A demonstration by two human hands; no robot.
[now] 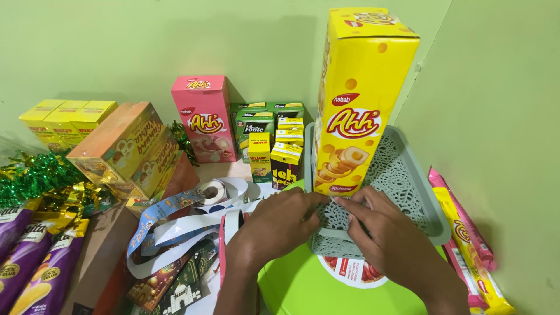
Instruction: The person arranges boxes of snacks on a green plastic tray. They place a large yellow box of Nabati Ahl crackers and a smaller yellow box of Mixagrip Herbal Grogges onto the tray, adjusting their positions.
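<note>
A tall box (pixel 354 99) right of centre is bright yellow, dotted with orange spots, with a red-and-white emblem and pale golden rolls printed low on its front. Under it the basket (pixel 402 175) is grey, pierced in a lace-like pattern. The box (pixel 205 119) in the upper middle is pink with a yellow emblem. At the left edge the tinsel (pixel 35 175) is green and gold, and the packets (pixel 35 262) in the lower left corner are purple. Along the right edge lie long pink and yellow packs (pixel 466 245). The lid (pixel 303 286) at the bottom looks lime green, though shadow dulls it.
</note>
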